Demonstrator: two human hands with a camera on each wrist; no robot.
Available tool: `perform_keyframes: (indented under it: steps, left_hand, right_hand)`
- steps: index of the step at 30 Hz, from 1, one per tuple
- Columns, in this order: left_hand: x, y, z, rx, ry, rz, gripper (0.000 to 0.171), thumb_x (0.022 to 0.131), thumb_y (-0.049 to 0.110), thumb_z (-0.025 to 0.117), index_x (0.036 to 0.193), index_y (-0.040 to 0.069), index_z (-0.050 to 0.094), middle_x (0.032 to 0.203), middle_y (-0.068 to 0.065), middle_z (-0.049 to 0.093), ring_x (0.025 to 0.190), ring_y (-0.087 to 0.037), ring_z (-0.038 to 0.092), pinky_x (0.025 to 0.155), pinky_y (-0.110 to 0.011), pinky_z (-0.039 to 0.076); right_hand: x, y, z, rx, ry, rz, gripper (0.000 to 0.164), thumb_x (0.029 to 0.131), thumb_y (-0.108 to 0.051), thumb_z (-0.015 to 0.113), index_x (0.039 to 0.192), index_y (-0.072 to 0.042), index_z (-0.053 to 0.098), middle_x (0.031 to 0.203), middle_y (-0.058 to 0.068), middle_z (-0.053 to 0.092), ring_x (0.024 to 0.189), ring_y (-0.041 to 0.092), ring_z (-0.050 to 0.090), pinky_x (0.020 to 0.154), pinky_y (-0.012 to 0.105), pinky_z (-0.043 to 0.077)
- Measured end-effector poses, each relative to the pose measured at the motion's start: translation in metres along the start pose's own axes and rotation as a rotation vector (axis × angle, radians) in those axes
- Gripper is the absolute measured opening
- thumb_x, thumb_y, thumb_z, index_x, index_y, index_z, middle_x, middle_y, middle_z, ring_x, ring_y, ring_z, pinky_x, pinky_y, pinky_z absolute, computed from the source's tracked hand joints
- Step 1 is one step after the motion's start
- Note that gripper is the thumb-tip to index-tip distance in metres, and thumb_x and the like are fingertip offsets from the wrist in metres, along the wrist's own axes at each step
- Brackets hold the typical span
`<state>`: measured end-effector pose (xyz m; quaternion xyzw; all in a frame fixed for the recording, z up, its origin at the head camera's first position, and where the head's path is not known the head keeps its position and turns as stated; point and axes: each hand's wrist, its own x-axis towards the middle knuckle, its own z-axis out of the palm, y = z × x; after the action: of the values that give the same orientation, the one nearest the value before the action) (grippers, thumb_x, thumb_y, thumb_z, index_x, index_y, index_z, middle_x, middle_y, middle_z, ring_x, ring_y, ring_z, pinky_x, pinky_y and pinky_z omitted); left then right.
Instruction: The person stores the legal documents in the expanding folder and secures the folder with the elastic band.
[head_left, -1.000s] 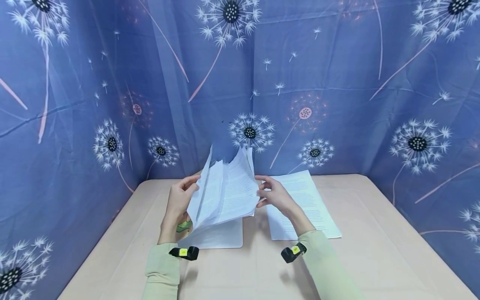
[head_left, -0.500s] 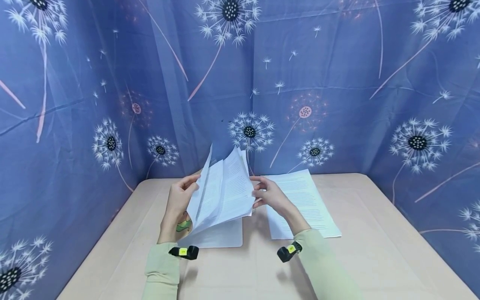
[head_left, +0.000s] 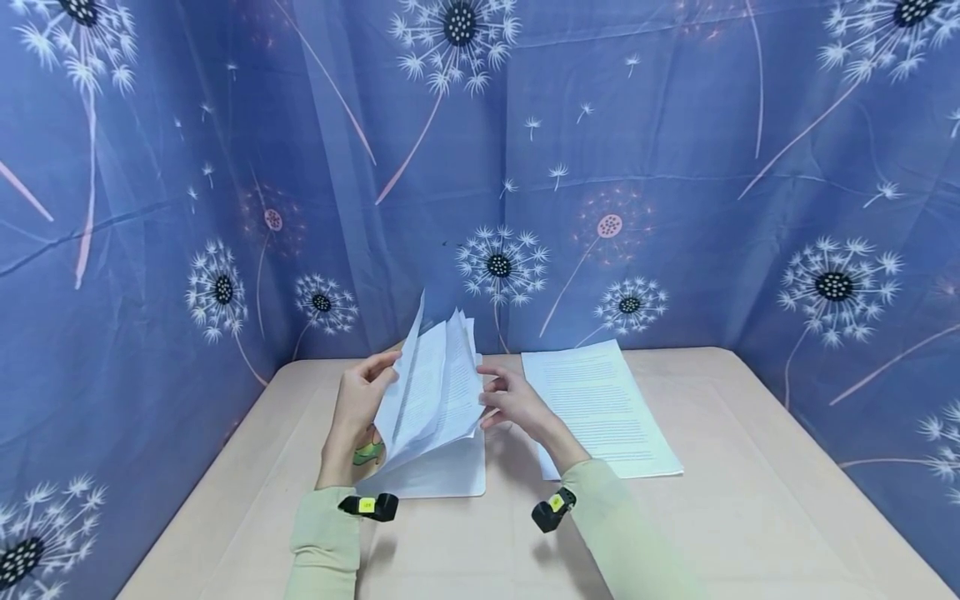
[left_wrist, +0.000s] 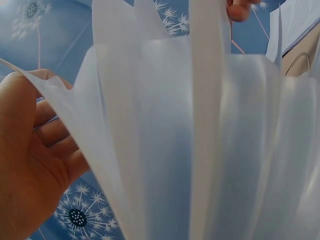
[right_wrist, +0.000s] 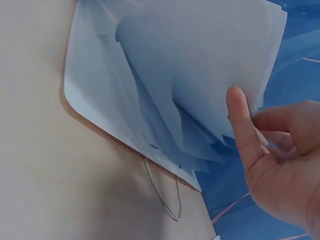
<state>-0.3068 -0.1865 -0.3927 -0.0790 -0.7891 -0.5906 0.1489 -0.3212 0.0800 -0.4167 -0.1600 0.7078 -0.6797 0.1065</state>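
Observation:
A pleated, translucent accordion folder (head_left: 431, 482) stands partly open at the left of the table, with a green picture on its outside. My left hand (head_left: 358, 396) grips its raised left side; in the left wrist view, the left hand (left_wrist: 42, 145) has the thin plastic edge between thumb and fingers. Printed sheets (head_left: 459, 392) stand fanned and tilted among the folder's dividers. My right hand (head_left: 517, 402) pinches their right edge. In the right wrist view, the thumb lies on the near face of the white sheets (right_wrist: 200, 60), with fingers behind. The sheets' lower ends are hidden among the dividers.
To the right, a stack of printed paper (head_left: 607, 408) lies flat on the beige table (head_left: 465, 550). An elastic loop (right_wrist: 172, 212) hangs from the folder's edge. Blue dandelion-print cloth (head_left: 675, 208) surrounds the table at the back and sides.
My right hand has moved left and slightly down, carrying the sheets closer to the folder's left side; their top edges sit lower. The left hand stays in place.

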Motion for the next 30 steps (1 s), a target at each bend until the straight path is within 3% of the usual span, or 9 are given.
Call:
perform_keyframes:
  steps: [11, 19, 30]
  left_hand:
    - [0.0, 0.0, 0.001, 0.019, 0.01, 0.011, 0.035, 0.095, 0.013, 0.055, 0.127, 0.01, 0.068, 0.131, -0.007, 0.066, 0.11, -0.016, 0.065, 0.082, -0.015, 0.05]
    - [0.0, 0.002, 0.003, 0.017, -0.003, 0.02, 0.034, 0.096, 0.013, 0.054, 0.127, 0.012, 0.068, 0.132, -0.009, 0.066, 0.113, -0.021, 0.066, 0.085, -0.016, 0.051]
    - [-0.003, 0.004, 0.004, 0.033, 0.001, 0.026, 0.034, 0.095, 0.014, 0.054, 0.126, 0.012, 0.068, 0.13, -0.01, 0.067, 0.106, -0.016, 0.067, 0.083, -0.017, 0.052]
  right_hand:
    - [0.007, 0.005, 0.017, -0.042, -0.014, 0.022, 0.059, 0.092, 0.006, 0.056, 0.148, 0.001, 0.039, 0.09, 0.007, 0.056, 0.064, 0.016, 0.061, 0.058, 0.031, 0.059]
    - [0.01, 0.006, 0.028, -0.12, 0.007, 0.034, 0.055, 0.093, 0.001, 0.058, 0.146, -0.004, 0.044, 0.091, 0.005, 0.057, 0.057, 0.013, 0.053, 0.049, 0.026, 0.05]
    - [0.016, 0.015, 0.04, -0.166, 0.001, 0.044, 0.054, 0.095, -0.003, 0.06, 0.146, -0.005, 0.045, 0.094, 0.007, 0.06, 0.057, 0.012, 0.052, 0.047, 0.024, 0.047]
